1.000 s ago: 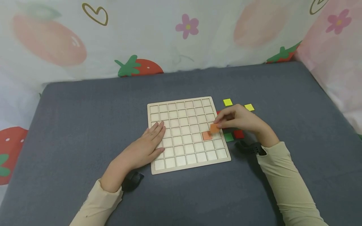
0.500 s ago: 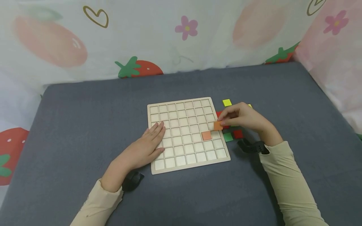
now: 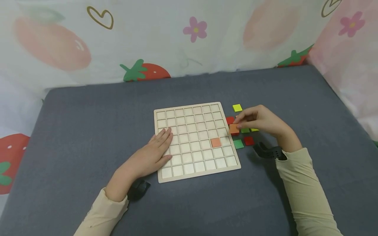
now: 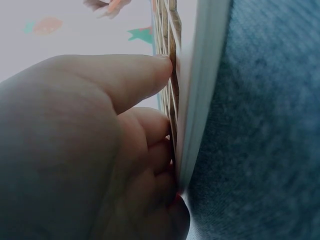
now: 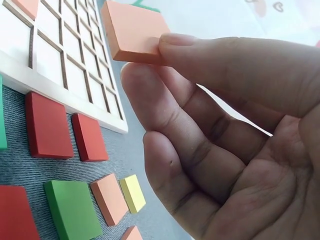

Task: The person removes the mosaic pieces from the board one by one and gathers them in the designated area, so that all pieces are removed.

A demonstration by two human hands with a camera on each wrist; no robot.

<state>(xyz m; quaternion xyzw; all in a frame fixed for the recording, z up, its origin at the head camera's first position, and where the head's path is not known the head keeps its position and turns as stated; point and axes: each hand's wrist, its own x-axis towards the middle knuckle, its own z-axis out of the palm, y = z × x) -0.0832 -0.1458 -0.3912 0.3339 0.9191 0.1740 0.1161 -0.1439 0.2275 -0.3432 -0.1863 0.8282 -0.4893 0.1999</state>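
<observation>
A pale wooden grid board (image 3: 189, 178) lies on the grey cloth, with one orange tile (image 3: 216, 142) set in a cell toward its right side. My left hand (image 3: 150, 154) rests flat on the board's left edge, fingers extended; the left wrist view shows its thumb (image 4: 145, 77) against the grid. Pinched between thumb and fingers of my right hand (image 3: 260, 121) is another orange tile (image 5: 135, 32). It is raised over the board's right edge, overlapping a red tile in the head view.
Beside the board's right edge lie loose tiles: red (image 5: 49, 125), green (image 5: 72, 210), orange (image 5: 110, 199) and yellow (image 3: 237, 108). Grey cloth (image 3: 88, 131) covers the table, and a patterned curtain (image 3: 224, 32) hangs behind it.
My right hand has moved right with the orange tile, from over the board's cells to its right edge. The left hand stays in place.
</observation>
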